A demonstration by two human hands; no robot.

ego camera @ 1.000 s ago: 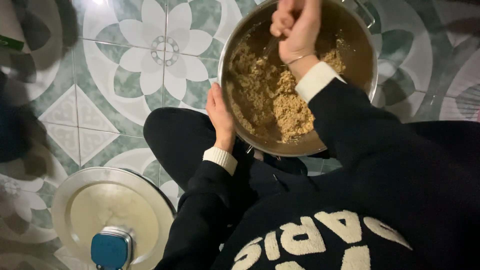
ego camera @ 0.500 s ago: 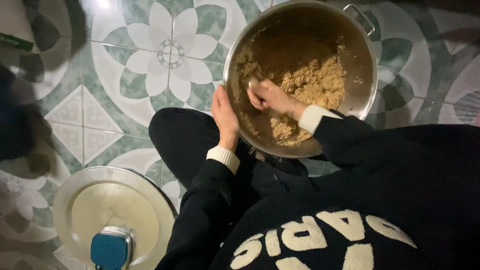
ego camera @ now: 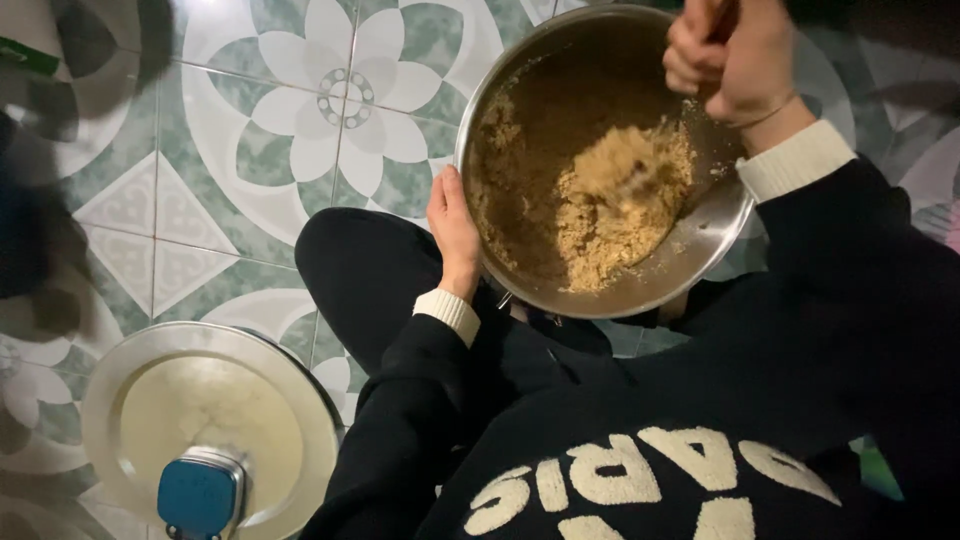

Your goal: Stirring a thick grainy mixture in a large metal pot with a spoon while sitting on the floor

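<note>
Domestic setting, likely a home kitchen floor, glazed green-and-white floral patterned floor tiles [ego camera: 300,120], large round steel cooking pot [ego camera: 700,250] of crumbly tan food mixture [ego camera: 610,210], round metal lid with blue handle [ego camera: 215,440] lying on the tiles
</note>
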